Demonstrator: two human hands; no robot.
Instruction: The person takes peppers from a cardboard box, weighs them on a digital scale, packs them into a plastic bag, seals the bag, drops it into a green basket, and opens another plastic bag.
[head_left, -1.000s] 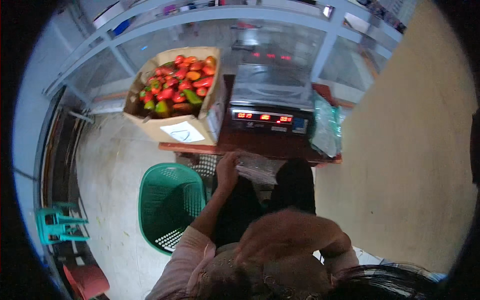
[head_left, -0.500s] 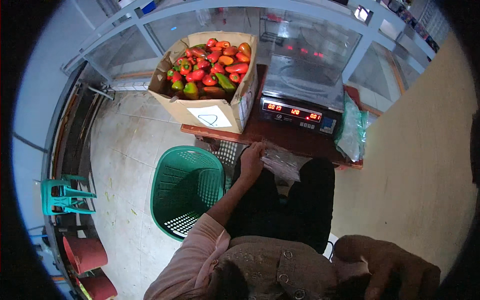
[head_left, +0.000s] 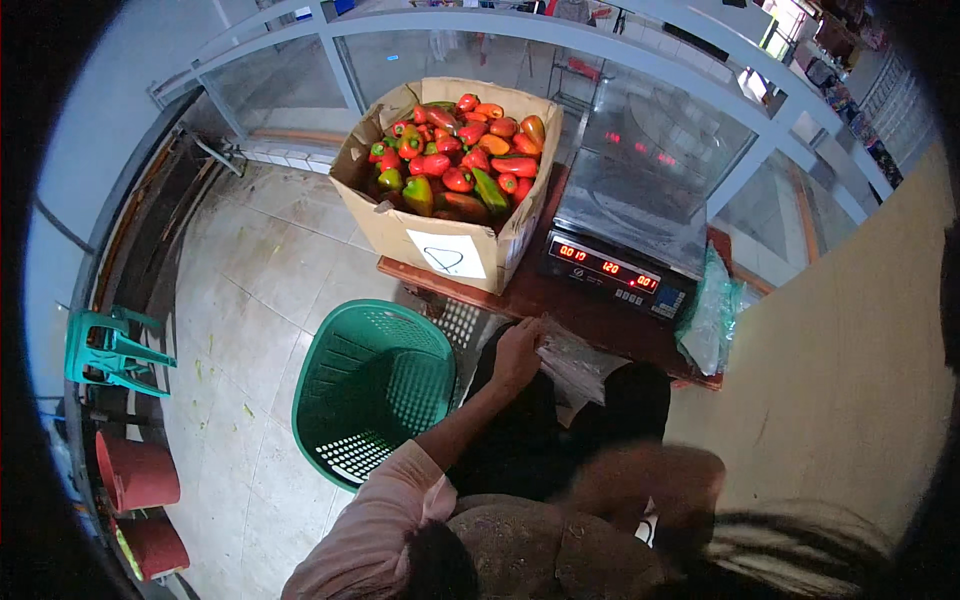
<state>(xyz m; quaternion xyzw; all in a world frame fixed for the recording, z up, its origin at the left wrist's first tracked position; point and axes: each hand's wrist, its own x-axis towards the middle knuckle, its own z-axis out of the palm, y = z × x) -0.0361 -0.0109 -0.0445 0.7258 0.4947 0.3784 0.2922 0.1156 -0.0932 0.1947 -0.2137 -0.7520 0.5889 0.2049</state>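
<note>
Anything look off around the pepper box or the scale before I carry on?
One thing: the cardboard box of peppers overhangs the left end of the wooden table, its near corner past the edge, above the green basket. The scale sits square. The left hand rests on clear plastic bags. Nothing has spilled.

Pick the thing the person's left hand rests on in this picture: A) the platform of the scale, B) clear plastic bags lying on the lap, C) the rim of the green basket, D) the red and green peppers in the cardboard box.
B: the left hand lies on the clear plastic bags on the lap, apart from the green basket, the peppers in the cardboard box and the scale.
</note>
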